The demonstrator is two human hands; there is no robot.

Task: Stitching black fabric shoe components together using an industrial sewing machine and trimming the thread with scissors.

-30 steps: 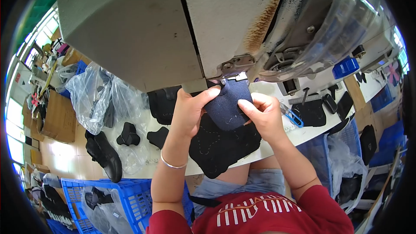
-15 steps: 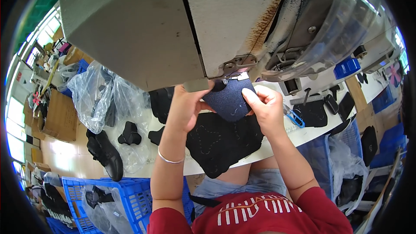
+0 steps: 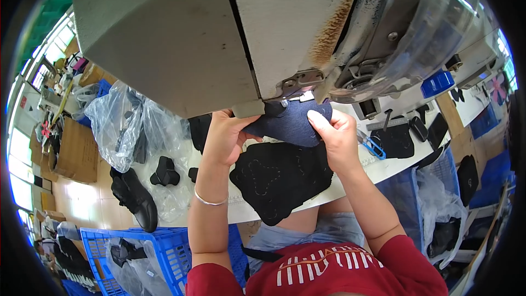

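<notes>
A dark blue fabric piece (image 3: 290, 126) lies under the lit head of a sewing machine (image 3: 296, 85), its upper edge hidden there. My right hand (image 3: 338, 134) pinches its right side, thumb on top. At its left edge my left hand (image 3: 227, 134) grips with the thumb and fingers; the fingertips are partly hidden beneath the machine. Below both hands, a stack of black fabric pieces (image 3: 279, 181) with dashed outlines hangs over the table's front edge.
Blue-handled scissors (image 3: 376, 148) lie right of my right hand. A black shoe (image 3: 134, 197) and a black cut piece (image 3: 164, 171) rest on the left, near a clear plastic bag (image 3: 118, 126). Blue crates (image 3: 164, 252) stand below the table. The machine body overhangs my hands.
The blue fabric piece has turned under the machine head, its lower tip swinging up and right. My left hand has shifted slightly left, and my right hand has moved only a little.
</notes>
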